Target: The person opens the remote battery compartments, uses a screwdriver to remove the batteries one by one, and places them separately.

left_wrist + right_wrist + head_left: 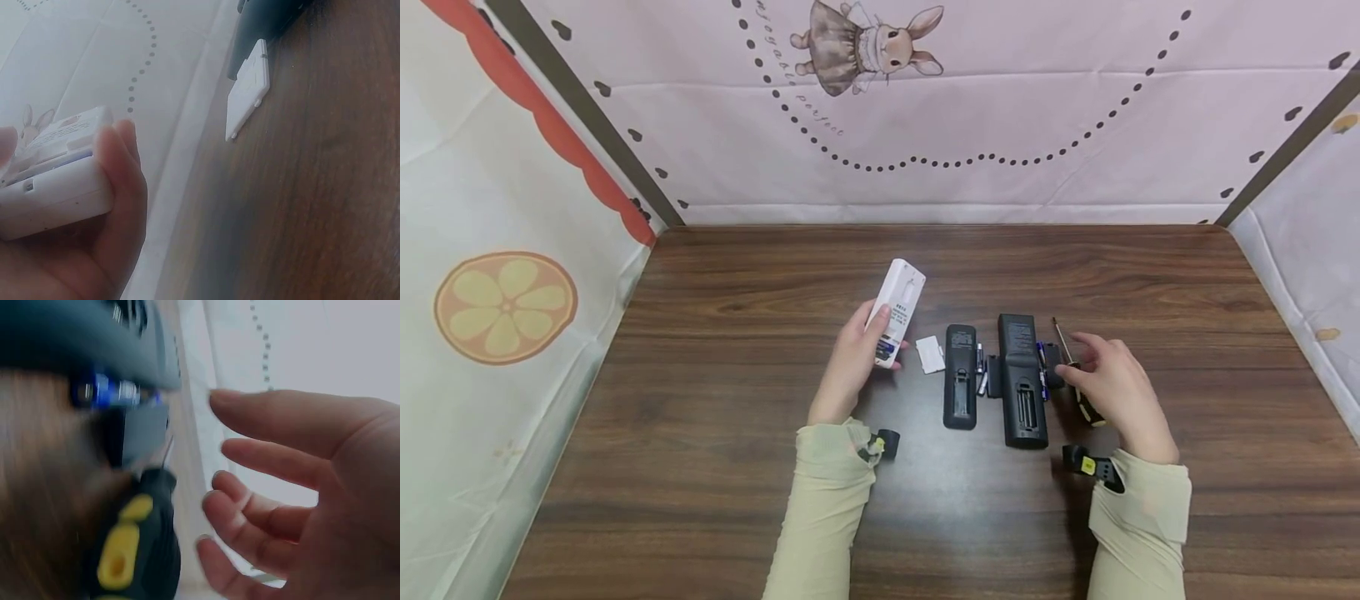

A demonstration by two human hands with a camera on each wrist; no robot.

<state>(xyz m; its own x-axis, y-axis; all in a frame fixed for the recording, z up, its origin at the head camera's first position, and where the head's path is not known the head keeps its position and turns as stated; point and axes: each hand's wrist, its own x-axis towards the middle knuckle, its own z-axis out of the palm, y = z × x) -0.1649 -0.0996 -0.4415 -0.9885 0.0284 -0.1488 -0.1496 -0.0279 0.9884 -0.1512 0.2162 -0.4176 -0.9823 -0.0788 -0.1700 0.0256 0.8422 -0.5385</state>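
My left hand (852, 354) grips a white remote control (906, 287), its back turned up and the battery compartment uncovered at the near end, with dark blue batteries (886, 348) showing inside. In the left wrist view the fingers wrap round the white remote (62, 197). A loose white battery cover (930, 355) lies on the table just right of that hand. My right hand (1116, 387) hovers with spread, slightly bent fingers and holds nothing. Below it lies a screwdriver (134, 544) with a black and yellow handle, beside a small black cover (1054, 377).
Two black remotes, a smaller one (960, 342) and a larger one (1019, 358), lie face down with uncovered battery compartments. Loose batteries (979, 358) and another black cover (994, 377) sit between them. Blue batteries (1043, 385) lie right of the larger remote, on the wooden table (737, 417).
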